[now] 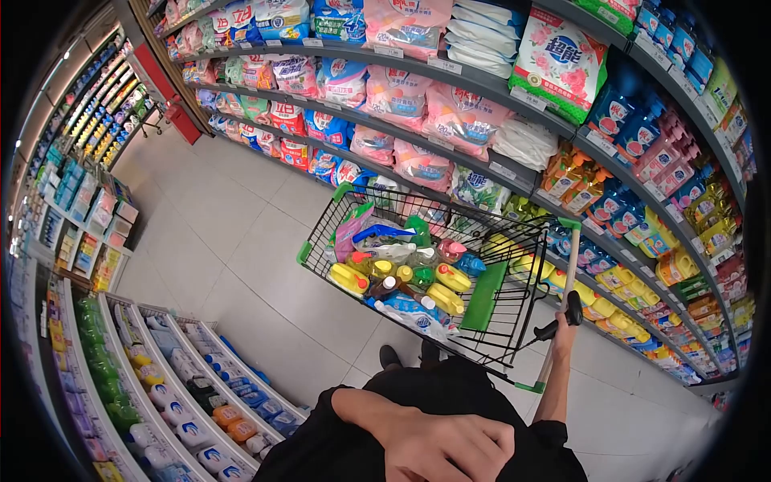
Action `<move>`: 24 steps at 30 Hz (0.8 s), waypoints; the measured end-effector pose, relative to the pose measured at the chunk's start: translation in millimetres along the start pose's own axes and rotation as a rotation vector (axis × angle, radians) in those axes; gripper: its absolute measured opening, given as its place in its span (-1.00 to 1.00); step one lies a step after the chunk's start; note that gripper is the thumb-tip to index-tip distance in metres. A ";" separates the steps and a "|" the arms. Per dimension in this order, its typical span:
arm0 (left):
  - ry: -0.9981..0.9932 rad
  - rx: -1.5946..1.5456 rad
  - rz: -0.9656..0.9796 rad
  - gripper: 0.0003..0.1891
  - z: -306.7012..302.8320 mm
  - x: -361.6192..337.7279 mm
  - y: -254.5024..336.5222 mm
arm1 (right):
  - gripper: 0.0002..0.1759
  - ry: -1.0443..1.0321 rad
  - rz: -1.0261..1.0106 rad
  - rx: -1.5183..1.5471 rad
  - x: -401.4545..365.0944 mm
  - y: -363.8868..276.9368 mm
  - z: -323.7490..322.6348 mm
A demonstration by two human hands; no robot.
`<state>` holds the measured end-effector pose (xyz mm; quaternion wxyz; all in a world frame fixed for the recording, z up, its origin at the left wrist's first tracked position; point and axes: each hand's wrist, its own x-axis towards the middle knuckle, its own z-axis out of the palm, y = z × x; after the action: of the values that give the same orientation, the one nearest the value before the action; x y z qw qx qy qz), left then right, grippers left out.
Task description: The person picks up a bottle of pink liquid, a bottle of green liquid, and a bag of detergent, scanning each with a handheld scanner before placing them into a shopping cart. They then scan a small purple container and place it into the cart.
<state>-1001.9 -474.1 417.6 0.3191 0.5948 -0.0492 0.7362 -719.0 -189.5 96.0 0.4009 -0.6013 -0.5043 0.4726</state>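
Note:
My right hand (565, 331) is closed around the handle (567, 269) of a shopping cart, beside a black fitting on the bar. The black wire cart (514, 341) has green corners and a green flap (487, 296). Inside lie several bottles, among them a yellow bottle (348, 279), plus a blue spray head (384, 231), a pink pouch (350, 233) and a blue-and-white pack (414, 315). My left hand (450, 450) is held in front of my black top, away from the cart. Its fingers are curled under, and whatever they may hold is hidden.
Beyond the cart, a long shelf (482, 87) carries bagged detergent and several rows of bottles. A lower shelf (152, 377) with bottles stands at my left. A display (84, 213) and a red post (178, 120) are farther off. Grey tiles (265, 265) form the aisle.

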 end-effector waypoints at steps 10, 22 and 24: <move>-0.021 0.022 0.029 -0.76 -2.3 5.9 -4.8 | -0.67 0.005 0.017 -0.027 9.3 12.9 -4.8; 0.031 0.046 0.022 -0.74 -0.6 1.6 -0.2 | -0.70 0.028 -0.058 -0.010 -6.1 -17.4 6.6; 0.028 0.084 0.019 -0.74 -1.8 3.6 5.3 | -0.73 0.045 -0.088 0.000 -13.1 -28.7 11.3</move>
<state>-1006.5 -476.0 422.0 0.2875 0.5966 -0.0195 0.7490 -737.2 -197.5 123.1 0.4326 -0.5892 -0.5211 0.4407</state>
